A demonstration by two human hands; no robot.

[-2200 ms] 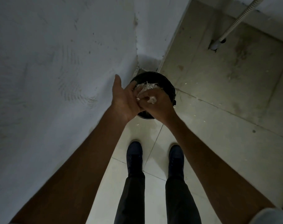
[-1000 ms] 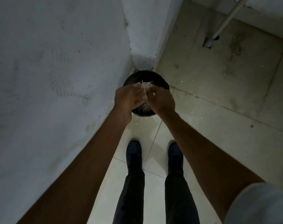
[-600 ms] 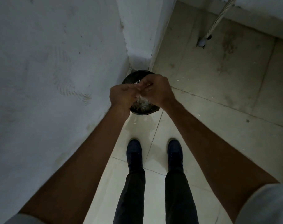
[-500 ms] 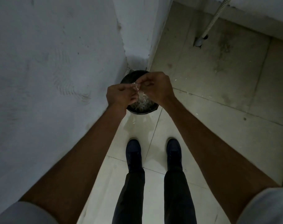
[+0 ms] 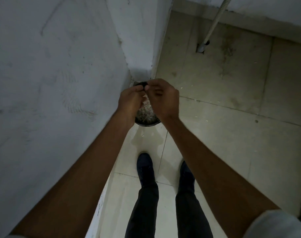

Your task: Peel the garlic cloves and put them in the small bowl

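Note:
I stand over a black round bin [image 5: 147,124] on the floor in the wall corner. It holds a heap of pale garlic skins [image 5: 146,115]. My left hand [image 5: 130,101] and my right hand [image 5: 164,100] hang just above it, fingers curled and fingertips pinched together at the far rim. A pale scrap of skin [image 5: 145,99] shows between the palms. The hands hide most of the bin. No garlic clove and no small bowl are in view.
A grey plaster wall [image 5: 57,86] runs close along my left, with a jutting corner [image 5: 142,48] behind the bin. A ribbed hose [image 5: 214,24] enters the tiled floor [image 5: 223,134] at the back right. My dark shoes [image 5: 145,164] stand below the bin.
My left hand was open flat while the right brushed skins off it. Both hands have since curled and come together fingertip to fingertip over the bin. The camera has tilted slightly.

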